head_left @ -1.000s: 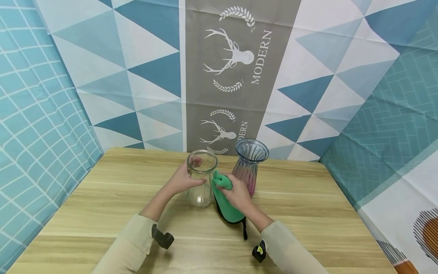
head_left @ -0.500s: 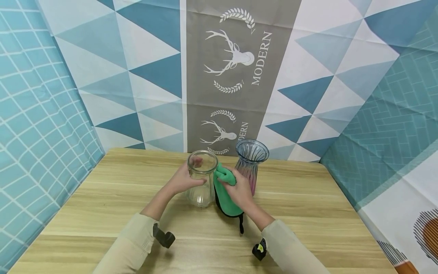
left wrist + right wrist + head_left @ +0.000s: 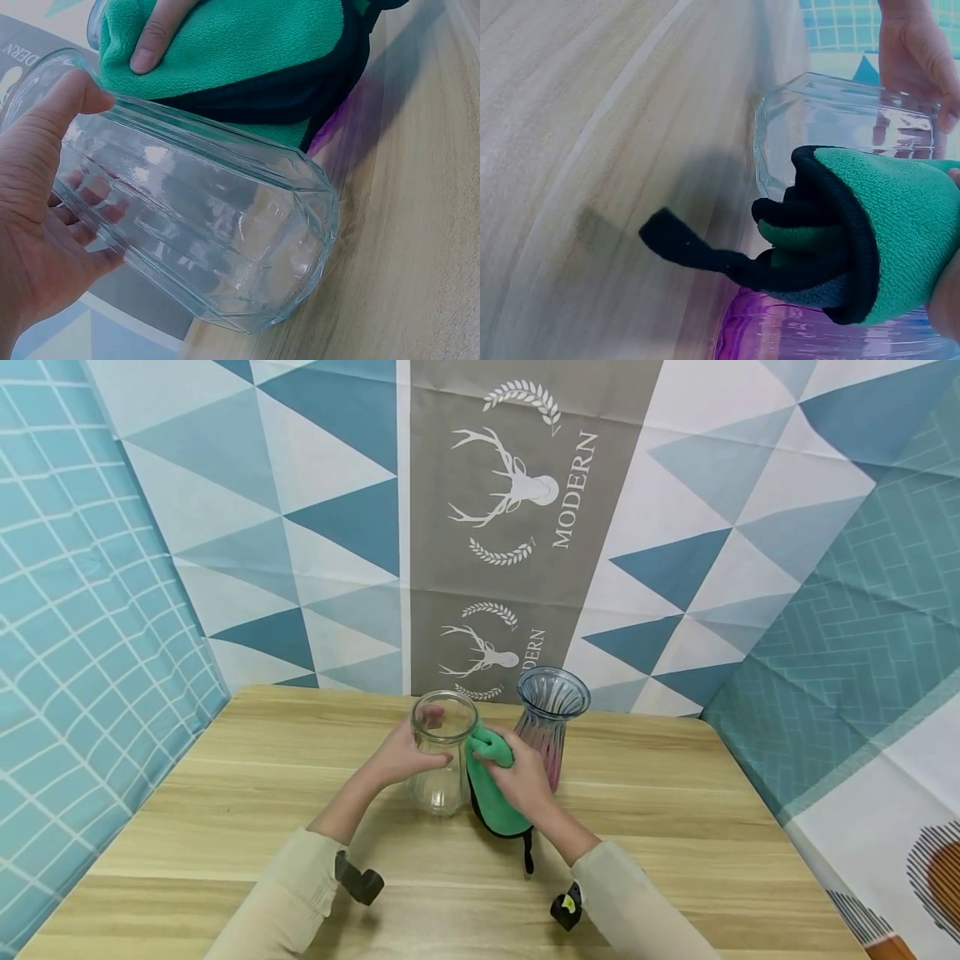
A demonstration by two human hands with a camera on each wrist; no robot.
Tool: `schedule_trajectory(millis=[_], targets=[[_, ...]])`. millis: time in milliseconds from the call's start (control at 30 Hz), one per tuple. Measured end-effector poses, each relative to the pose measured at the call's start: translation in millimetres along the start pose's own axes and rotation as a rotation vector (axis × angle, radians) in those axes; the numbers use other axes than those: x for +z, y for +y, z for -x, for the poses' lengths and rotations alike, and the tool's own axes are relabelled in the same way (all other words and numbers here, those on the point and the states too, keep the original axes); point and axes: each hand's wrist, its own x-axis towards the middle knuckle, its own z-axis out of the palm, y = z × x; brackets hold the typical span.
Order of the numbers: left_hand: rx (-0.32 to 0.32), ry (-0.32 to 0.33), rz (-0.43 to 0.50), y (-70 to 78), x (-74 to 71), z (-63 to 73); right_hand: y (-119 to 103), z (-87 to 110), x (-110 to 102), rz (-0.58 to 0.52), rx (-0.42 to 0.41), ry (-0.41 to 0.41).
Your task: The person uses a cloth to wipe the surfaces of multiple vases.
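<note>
A clear glass vase (image 3: 439,789) with faceted sides and a thick round rim stands on the table. My left hand (image 3: 399,755) grips it below the rim, thumb on the near side and fingers behind the glass, as the left wrist view shows. My right hand (image 3: 525,781) holds a folded green cleaning cloth (image 3: 501,808) with black edging. The bunched top of the cloth lies right against the vase's right side near the rim. In the right wrist view the cloth's black hanging loop (image 3: 682,240) dangles over the table.
A ribbed glass vase (image 3: 553,697), blue above and pink below, stands just behind my right hand. The wooden table (image 3: 660,860) ends at a patterned cloth backdrop (image 3: 337,527). Black wrist cameras (image 3: 362,885) sit on both sleeves.
The cloth and my right hand went slightly up and right, then back left toward the clear vase. The loop end has shifted left and up overall. My left hand and the vase hold their place.
</note>
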Motion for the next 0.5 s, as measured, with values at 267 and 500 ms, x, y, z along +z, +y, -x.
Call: schedule_trajectory(millis=[267, 500], targets=[[0.001, -0.009, 0.026, 0.9, 0.5, 0.4, 2.7, 6.7, 0.3, 0.039, 0.01, -0.059], [0.015, -0.005, 0.039, -19.5, 4.0, -7.2, 7.3, 12.6, 2.1, 0.052, 0.043, -0.091]])
